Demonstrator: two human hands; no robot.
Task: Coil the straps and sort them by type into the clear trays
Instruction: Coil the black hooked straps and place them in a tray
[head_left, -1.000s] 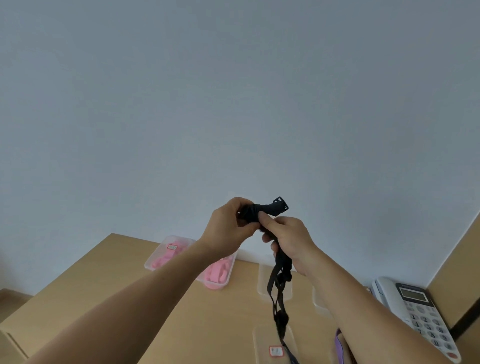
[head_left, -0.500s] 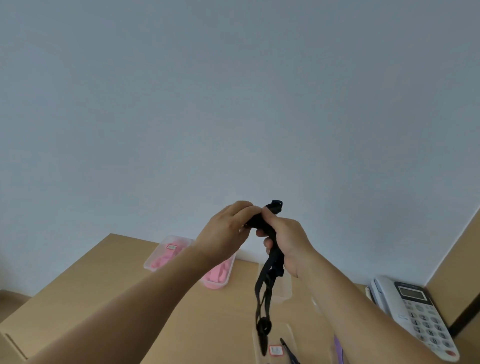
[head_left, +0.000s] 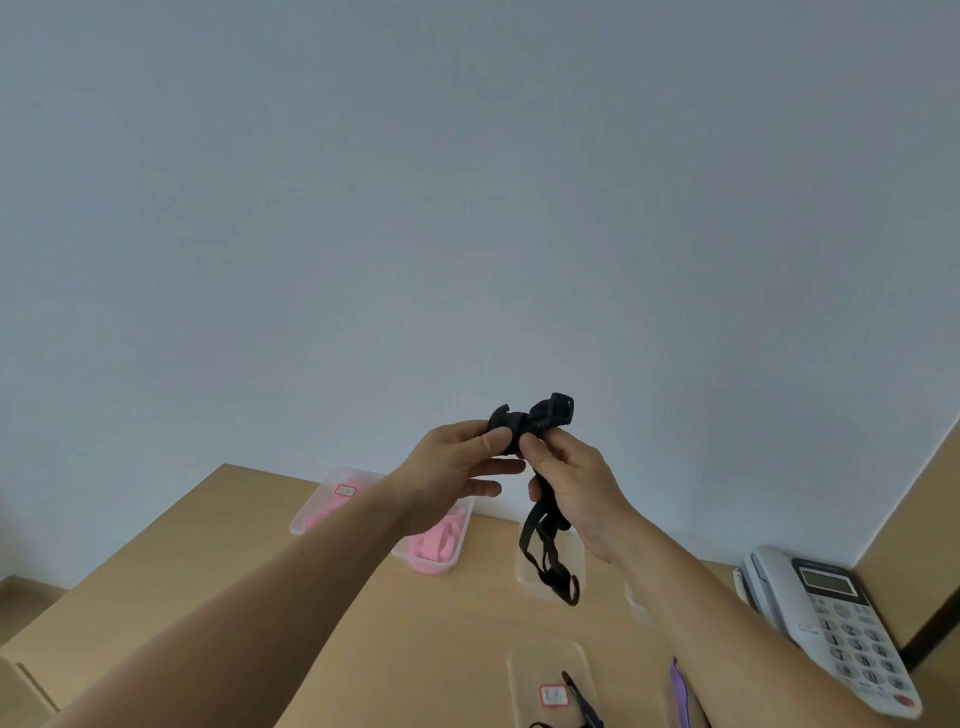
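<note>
A black strap (head_left: 540, 545) with a plastic buckle at its top hangs in the air above the wooden desk (head_left: 218, 587). My left hand (head_left: 457, 467) pinches the coiled upper part beside the buckle, its lower fingers straight. My right hand (head_left: 571, 478) grips the strap just below, and the loose tail dangles in loops under it. A clear tray (head_left: 447, 540) behind my left arm holds pink straps. A second clear tray (head_left: 550, 680) at the near edge holds black strap pieces and has a red-edged label.
Another clear tray (head_left: 576, 566) lies behind the dangling tail. A white desk telephone (head_left: 831, 623) sits at the right. A purple strap (head_left: 680, 691) shows beside my right forearm. A blue-grey wall fills the upper view.
The hanging tail has grown shorter and risen off the near tray as more strap is wound at the top. The buckle sticks out further to the right.
</note>
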